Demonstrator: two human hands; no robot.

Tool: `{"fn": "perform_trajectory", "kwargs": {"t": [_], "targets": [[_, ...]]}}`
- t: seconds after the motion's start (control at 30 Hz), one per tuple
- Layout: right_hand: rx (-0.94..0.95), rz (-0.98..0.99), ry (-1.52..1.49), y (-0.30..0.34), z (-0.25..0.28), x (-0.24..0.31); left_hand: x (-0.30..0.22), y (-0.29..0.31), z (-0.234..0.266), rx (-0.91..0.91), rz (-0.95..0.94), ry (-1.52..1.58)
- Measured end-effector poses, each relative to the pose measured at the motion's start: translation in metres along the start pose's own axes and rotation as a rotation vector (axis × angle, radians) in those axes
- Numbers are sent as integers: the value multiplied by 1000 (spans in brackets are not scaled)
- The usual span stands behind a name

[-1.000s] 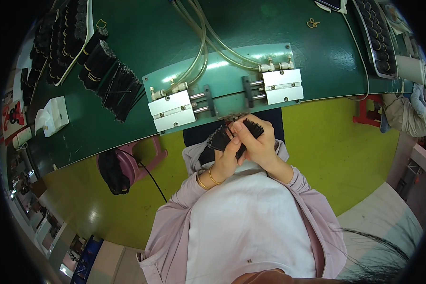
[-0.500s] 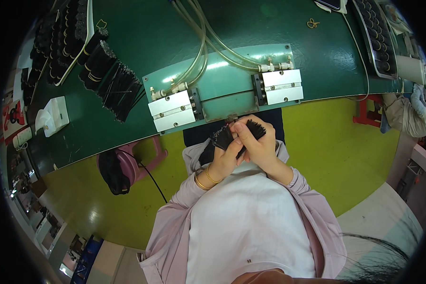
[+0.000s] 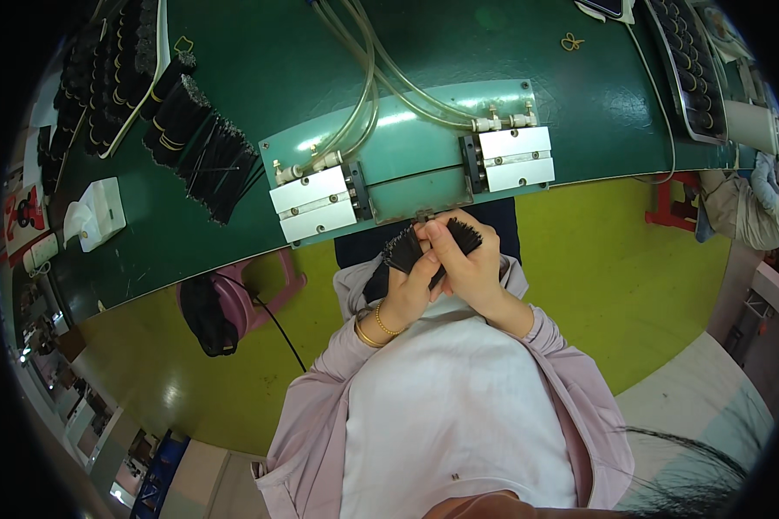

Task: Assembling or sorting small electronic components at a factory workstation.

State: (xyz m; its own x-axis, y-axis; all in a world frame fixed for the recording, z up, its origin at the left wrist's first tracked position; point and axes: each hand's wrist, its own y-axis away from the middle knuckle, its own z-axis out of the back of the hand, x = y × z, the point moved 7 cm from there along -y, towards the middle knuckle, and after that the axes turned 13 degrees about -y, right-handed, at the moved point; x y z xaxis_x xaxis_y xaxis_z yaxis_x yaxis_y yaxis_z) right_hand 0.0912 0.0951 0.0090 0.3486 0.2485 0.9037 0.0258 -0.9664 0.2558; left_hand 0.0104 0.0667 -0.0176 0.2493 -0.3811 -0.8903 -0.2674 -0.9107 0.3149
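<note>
Against one second ago, I log the left black block [image 3: 361,192] and right black block [image 3: 474,165] drawn back to their silver housings [image 3: 313,208] — fixture released, I judge. Left hand [image 3: 408,296] and right hand [image 3: 474,270] stay closed around black strips [image 3: 402,251] — near the green plate's [image 3: 433,97] near edge; contact unclear.

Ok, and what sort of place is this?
Probably a factory workshop: a bench fixture with metal blocks and clear hoses sits on the green table, and banded black bundles lie at the left.
</note>
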Motion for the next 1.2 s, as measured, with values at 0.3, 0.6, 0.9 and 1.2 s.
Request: {"fn": "perform_trajectory", "kwargs": {"t": [0.3,0.6,0.9,1.2], "targets": [[21,-99,-81,1,1,1,-2,-3,-1,16,6,38],[-45,18,-458,2,19,45,-20,4,-25,100,85,-31],[-26,863,1252,-89,96,167,-44,3,-12,156,24,-55],[-31,1012,877,-60,101,168,-78,27,6,204,20,-34]]}}
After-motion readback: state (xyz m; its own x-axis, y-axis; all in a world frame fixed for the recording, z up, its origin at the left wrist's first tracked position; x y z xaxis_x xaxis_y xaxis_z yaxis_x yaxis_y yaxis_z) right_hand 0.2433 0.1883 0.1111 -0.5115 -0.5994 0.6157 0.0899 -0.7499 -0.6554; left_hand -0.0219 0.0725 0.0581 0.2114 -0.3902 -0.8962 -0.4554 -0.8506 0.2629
